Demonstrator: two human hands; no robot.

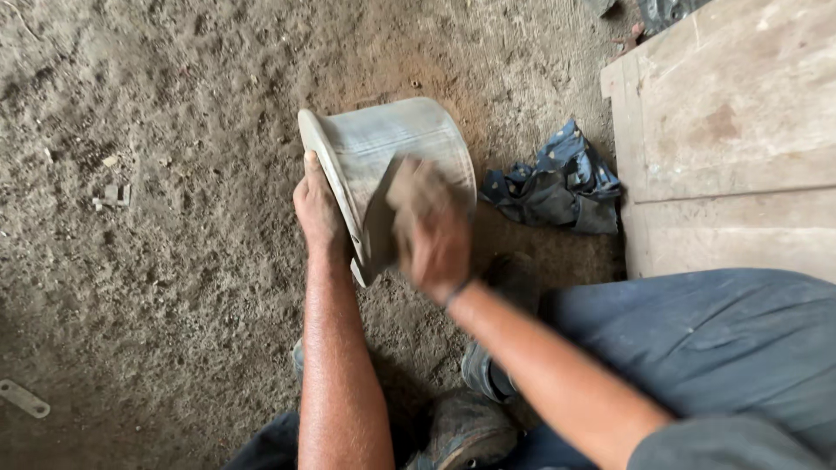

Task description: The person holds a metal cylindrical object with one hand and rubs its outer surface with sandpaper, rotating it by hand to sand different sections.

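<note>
Head cam: left hand [318, 213] grips the rim of the grey clay pot [409, 144] tipped on the dirt floor [174, 287], blurry right hand [431, 231] probably holding a flat scraper [380, 222], so I'd go steady and light.

A grey clay pot [392, 148] lies on its side on the dirt floor [174, 261], with the left hand [318, 213] gripping its flared rim and the right hand [431, 231], blurred, pressing a flat dark tool [380, 226] against its wall. Just beyond the right hand, to its right, a crumpled blue cloth [557, 183] lies on the floor, touching the edge of a wooden board [723, 130]. Small scraps [113, 193] lie well apart to the left of the left hand.
</note>
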